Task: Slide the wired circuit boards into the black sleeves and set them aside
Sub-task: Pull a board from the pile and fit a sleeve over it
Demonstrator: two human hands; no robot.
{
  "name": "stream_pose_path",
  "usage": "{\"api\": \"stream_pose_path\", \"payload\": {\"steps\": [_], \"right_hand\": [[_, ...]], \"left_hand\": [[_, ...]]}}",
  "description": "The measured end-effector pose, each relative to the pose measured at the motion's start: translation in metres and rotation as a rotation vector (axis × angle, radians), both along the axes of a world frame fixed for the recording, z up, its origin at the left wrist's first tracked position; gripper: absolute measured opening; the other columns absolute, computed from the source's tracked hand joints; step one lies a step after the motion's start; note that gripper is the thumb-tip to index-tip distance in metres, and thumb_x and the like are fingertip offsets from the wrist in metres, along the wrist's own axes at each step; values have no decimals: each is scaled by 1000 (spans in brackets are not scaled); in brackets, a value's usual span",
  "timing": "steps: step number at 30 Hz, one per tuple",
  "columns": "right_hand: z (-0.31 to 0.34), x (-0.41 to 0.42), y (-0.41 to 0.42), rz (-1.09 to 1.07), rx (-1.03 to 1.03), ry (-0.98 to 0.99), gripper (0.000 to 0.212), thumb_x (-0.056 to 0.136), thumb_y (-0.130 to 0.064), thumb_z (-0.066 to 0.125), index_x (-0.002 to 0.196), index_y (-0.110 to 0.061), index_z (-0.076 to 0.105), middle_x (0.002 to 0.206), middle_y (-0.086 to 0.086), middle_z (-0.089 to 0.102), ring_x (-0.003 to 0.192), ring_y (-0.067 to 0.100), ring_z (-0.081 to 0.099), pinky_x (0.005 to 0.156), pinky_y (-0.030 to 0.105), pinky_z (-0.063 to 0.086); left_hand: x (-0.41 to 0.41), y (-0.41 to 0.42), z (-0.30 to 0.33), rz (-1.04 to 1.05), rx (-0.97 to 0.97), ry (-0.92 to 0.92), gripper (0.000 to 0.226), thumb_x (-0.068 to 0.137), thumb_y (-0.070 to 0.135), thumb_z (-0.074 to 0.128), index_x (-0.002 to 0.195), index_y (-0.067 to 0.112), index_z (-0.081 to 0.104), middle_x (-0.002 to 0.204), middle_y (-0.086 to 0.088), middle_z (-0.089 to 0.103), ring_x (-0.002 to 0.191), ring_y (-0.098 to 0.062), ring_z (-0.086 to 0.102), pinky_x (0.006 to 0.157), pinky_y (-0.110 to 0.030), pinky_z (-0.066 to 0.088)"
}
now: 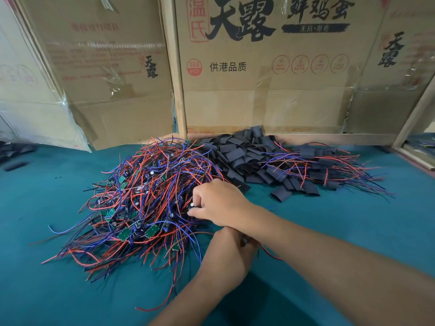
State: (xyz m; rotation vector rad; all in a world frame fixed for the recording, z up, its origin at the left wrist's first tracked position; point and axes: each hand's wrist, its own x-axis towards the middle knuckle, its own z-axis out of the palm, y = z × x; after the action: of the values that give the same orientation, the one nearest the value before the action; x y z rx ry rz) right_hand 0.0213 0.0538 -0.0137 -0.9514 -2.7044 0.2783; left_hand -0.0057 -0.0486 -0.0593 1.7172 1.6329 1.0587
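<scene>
A big tangle of wired circuit boards [141,196], small green boards with red, blue and black wires, lies left of centre on the green table. Behind and to its right sits a heap of flat black sleeves [237,158]. Further right lie several sleeved boards [322,165] with their wires fanned out. My right hand [221,203] reaches across into the tangle's right edge and pinches a small board with a capacitor [191,206]. My left hand [228,250] is tucked under my right wrist, fingers curled round a dark wired piece; a red wire [270,254] trails from it to the right.
Cardboard boxes [259,74] stand as a wall along the table's far edge, with a wooden post [175,67] between them. A few loose black sleeves [16,164] lie at the far left. The green table top [329,231] is bare at front right and front left.
</scene>
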Motion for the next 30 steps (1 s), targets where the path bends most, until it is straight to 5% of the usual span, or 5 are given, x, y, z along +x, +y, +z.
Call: {"api": "stream_pose_path", "payload": {"steps": [7,16,21,25,30], "right_hand": [[-11,8,3,3,170,-111,46,89,-56,64,113,-17,58,90,1,68,82,26,63,63,36,51],[-10,19,-3,82,94,81,22,94,-41,63,102,-20,63,81,-5,69,80,21,61,63,32,45],[11,49,-14,27,-66,497,18,88,-35,70,82,-23,58,54,-8,49,52,6,44,53,22,35],[29,84,-14,-29,-233,765,15,85,-27,75,81,-20,63,60,-9,50,56,4,42,55,18,34],[35,112,-21,-28,-419,1008,9,92,-17,69,85,-14,65,71,-11,62,63,5,55,59,17,44]], "left_hand": [[1,-2,-3,-61,-47,89,28,88,23,55,64,24,43,52,5,44,56,-23,30,54,-35,23],[2,-4,0,-92,-96,90,18,88,26,54,70,24,53,60,5,52,57,-17,40,57,-33,33],[5,-5,8,-100,-11,18,23,89,15,59,71,28,63,59,5,51,53,-8,37,54,-28,33],[-1,-1,17,23,117,-61,23,94,22,63,72,17,62,54,8,43,52,-7,33,52,-29,29],[-3,-3,26,113,252,-256,17,93,13,63,77,19,66,67,-4,62,54,-3,42,53,-19,36]]}}
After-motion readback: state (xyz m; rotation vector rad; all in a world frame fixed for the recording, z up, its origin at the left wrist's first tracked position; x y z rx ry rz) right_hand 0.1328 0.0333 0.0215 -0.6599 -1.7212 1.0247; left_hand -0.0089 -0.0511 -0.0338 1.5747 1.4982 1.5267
